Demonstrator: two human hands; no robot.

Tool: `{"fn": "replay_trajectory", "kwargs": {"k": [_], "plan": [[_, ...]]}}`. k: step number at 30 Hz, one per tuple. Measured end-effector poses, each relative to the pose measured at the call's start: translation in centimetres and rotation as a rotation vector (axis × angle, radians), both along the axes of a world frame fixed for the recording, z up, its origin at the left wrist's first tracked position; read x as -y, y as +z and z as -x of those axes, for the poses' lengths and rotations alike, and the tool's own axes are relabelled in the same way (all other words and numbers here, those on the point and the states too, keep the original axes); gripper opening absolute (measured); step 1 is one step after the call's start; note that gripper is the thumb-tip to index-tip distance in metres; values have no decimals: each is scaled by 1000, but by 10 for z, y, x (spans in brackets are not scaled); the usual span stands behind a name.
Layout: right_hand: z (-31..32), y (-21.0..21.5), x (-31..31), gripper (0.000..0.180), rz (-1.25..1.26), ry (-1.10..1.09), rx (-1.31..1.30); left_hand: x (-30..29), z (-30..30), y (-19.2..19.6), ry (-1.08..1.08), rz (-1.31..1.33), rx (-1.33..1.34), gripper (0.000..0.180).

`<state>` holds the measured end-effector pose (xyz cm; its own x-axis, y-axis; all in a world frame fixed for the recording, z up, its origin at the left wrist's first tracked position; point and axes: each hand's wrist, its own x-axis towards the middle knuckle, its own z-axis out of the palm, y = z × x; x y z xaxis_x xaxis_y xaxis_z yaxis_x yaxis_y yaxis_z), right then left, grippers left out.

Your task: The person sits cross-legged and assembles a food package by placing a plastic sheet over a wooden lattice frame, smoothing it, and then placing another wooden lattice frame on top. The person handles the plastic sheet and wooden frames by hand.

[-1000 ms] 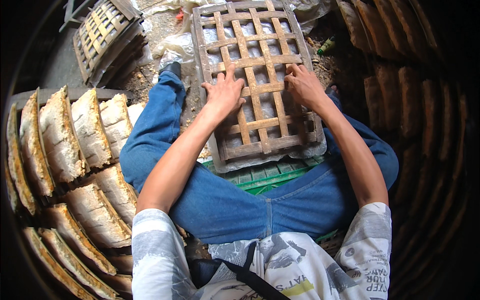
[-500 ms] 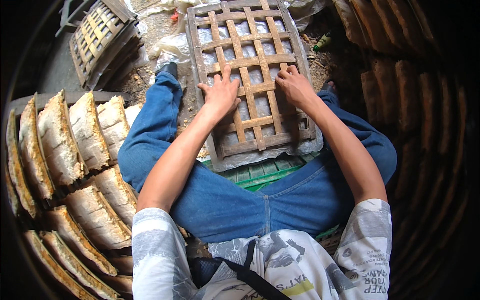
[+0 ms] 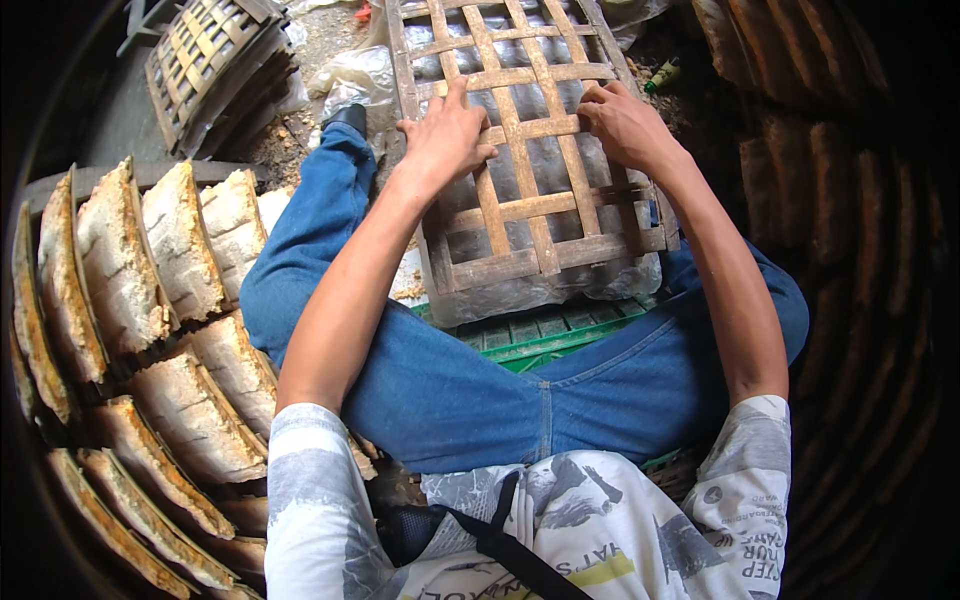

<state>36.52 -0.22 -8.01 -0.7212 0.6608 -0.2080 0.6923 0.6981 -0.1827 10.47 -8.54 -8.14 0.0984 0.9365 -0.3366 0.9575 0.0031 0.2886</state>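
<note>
A slatted wooden lattice frame (image 3: 541, 210) lies in front of me, over a block covered in clear plastic sheet (image 3: 545, 297). Its near end sits slightly apart from the plastic. My left hand (image 3: 447, 135) is on the left part of the lattice, index finger stretched along a slat and the other fingers curled at the slats. On the right, my right hand (image 3: 628, 128) has its fingers bent around the slats beside the side rail. Both hands grip the frame; some fingertips are hidden behind the wood.
Rows of pale, rough-surfaced slabs (image 3: 120, 265) stand on edge at my left. More slabs (image 3: 790, 190) stand in shadow at right. A stack of similar lattice frames (image 3: 205, 65) is far left. Below the block shows a green slatted crate (image 3: 560, 345). Crumpled plastic (image 3: 355, 75) lies beyond my foot.
The lattice frame has risen off the plastic-covered block and shifted away and slightly right, with both hands moving along. More of the plastic shows at the near end.
</note>
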Motion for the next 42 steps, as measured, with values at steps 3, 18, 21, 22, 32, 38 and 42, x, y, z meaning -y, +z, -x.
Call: {"fn": "replay_trajectory", "kwargs": {"k": [3, 18, 21, 22, 32, 38, 42], "plan": [[3, 1, -1, 27, -28, -2, -9, -1, 5, 2, -3, -16, -2, 39], [-25, -61, 21, 16, -85, 65, 73, 28, -19, -46, -174, 51, -61, 36], [-19, -52, 25, 19, -30, 24, 47, 28, -20, -45, -160, 70, -53, 36], [-20, -51, 26, 21, -9, 10, 40, 28, -21, -44, -153, 80, -55, 37], [-16, -52, 21, 26, -64, -7, 37, 20, -16, -33, -139, 43, -66, 35], [-11, -57, 29, 24, -69, -14, 73, 27, -22, -42, -129, 24, -57, 25], [-13, -59, 29, 24, -64, -14, 47, 24, -20, -39, -132, 44, -66, 25]]}}
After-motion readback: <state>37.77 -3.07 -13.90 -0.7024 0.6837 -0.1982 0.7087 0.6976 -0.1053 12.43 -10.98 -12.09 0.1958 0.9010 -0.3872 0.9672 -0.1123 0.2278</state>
